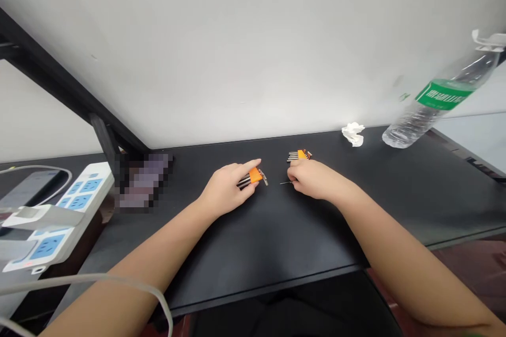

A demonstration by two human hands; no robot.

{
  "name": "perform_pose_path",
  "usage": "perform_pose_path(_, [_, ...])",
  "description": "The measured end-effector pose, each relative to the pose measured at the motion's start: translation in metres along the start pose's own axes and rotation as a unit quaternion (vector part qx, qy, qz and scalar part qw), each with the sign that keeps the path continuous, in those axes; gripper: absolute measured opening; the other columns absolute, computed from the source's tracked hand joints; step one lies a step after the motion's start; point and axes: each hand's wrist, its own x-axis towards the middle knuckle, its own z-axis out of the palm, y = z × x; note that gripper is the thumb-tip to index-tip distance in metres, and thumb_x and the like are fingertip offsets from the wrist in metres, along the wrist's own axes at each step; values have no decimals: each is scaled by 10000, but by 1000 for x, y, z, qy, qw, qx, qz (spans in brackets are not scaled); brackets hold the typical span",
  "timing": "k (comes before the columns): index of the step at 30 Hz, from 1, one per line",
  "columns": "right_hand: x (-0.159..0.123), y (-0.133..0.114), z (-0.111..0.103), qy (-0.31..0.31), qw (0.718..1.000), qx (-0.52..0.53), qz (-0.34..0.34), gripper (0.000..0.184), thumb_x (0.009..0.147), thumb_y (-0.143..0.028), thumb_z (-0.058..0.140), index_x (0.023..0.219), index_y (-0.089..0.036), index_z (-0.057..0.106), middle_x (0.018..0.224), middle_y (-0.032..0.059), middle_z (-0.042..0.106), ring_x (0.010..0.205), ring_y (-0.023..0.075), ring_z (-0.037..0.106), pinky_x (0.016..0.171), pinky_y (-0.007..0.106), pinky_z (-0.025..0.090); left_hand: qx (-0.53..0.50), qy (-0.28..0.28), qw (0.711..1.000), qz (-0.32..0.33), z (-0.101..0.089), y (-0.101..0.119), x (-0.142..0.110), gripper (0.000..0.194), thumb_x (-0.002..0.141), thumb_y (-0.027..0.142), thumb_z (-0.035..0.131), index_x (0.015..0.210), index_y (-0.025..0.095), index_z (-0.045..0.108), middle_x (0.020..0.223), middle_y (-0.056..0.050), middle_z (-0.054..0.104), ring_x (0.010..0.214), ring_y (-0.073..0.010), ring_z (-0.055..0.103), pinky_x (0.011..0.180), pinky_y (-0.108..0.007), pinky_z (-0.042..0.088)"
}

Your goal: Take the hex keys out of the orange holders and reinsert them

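Note:
My left hand rests on the black tabletop, its thumb and fingers around a hex key set in an orange holder. Dark key shafts run back under the palm, and short bent ends stick out to the right. A little to the right, my right hand is closed in a pinch on a thin metal hex key, whose tip points left; the rest of it is hidden by the fingers. Just behind that hand lies a second hex key set, also with an orange holder.
Crumpled white tissue lies near the wall. A large clear bottle with a green label stands at the back right. On the left are a white power strip, a pale cable crossing my left forearm, and a black frame post.

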Motion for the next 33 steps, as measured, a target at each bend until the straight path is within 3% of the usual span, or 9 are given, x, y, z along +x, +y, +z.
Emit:
perform_pose_path(5, [2,-11,-1,-45,997,34,44,176,766,-77,673,704,-205,568,830,66,649,649,183,565,533,297,373,-27,-9,1000,8,-1,0,0,430,931,324,619,1361,305,626,1233,-26,740,1033,-202,717,964,-324,556])
perform_pose_path(11, [-7,-7,-8,-46,995,55,64,184,770,-66,673,810,-212,569,825,39,654,629,174,560,531,292,358,-23,-11,999,-36,-1,1,0,782,890,361,692,1584,317,335,1218,-16,754,1085,-224,718,959,-351,587])
perform_pose_path(15, [-9,-9,-10,-109,991,-11,71,149,816,-57,602,734,-182,591,851,78,646,683,180,576,579,295,358,-38,23,999,-2,1,-2,1,570,910,335,671,1455,282,513,1277,-27,738,1211,-232,680,1120,-418,521])
perform_pose_path(17, [-8,-14,-12,-119,989,-50,71,129,820,-73,577,737,-169,601,868,90,645,692,180,569,583,297,341,-48,31,998,5,2,-2,2,527,917,324,657,1427,276,530,1296,-34,729,1225,-231,676,1135,-435,518])
perform_pose_path(19, [-8,-19,-15,-95,992,-50,59,105,810,-91,577,742,-169,590,856,82,640,689,171,551,580,290,321,-66,33,997,4,2,-1,2,534,922,318,648,1436,275,508,1315,-40,719,1233,-229,675,1126,-435,532])
perform_pose_path(22, [-7,-27,-19,-13,998,64,20,94,824,-105,567,788,-191,557,774,16,622,680,145,528,598,258,326,-86,34,996,14,1,1,2,512,926,325,654,1416,279,517,1321,-42,715,1271,-235,656,1112,-434,549])
perform_pose_path(25, [-4,-30,-19,90,978,188,-30,93,847,-111,559,839,-203,551,737,-29,607,675,124,531,656,243,364,-94,37,994,35,2,2,2,486,928,311,658,1397,282,536,1312,-44,718,1307,-240,631,1111,-440,553])
perform_pose_path(28, [1,-32,-14,165,957,225,-71,85,864,-115,568,837,-196,570,765,-20,612,688,121,537,697,253,386,-100,34,993,50,3,3,2,497,924,292,667,1403,276,536,1339,-56,701,1315,-244,625,1113,-443,553])
perform_pose_path(33, [6,-31,-8,192,955,206,-97,123,902,-102,540,824,-187,583,802,3,601,702,130,522,704,264,386,-104,33,992,68,3,4,2,515,919,281,690,1409,278,529,1312,-47,716,1286,-234,642,1117,-431,546])
